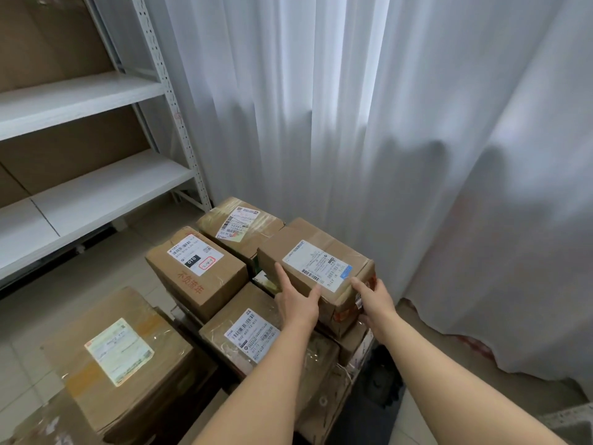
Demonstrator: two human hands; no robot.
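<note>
**Clerk:** Item in hand?

**Checker:** One labelled box (308, 236), brown cardboard, taped, with a white shipping label (317, 266) on its top face. It sits on top of the stack, right of centre, near the foot of the curtain (353, 123).

**Clerk:** Hands?

**Checker:** Left hand (298, 305) is clamped on the box's near left corner, with the thumb over the top edge and the forefinger straight along the left side. Right hand (373, 300) is clamped on the near right end, with the thumb on top beside the label and the fingers curled round the end face. The hands are apart, with the box between them.

**Clerk:** Neighbouring stock?

**Checker:**
- Red-printed box (195, 268), left of the held one, with a white label and a black "010" tag.
- Far box (239, 226), behind both, taped and with a tilted label.
- Barcode box (253, 335), near and under the left forearm.
- Large box (118, 351), near left, with a pale label.

**Clerk:** Fixtures?

**Checker:** White metal shelving (96, 91) on the far left, with brown cardboard at its back. The floor (96, 268) is pale tile.
</note>
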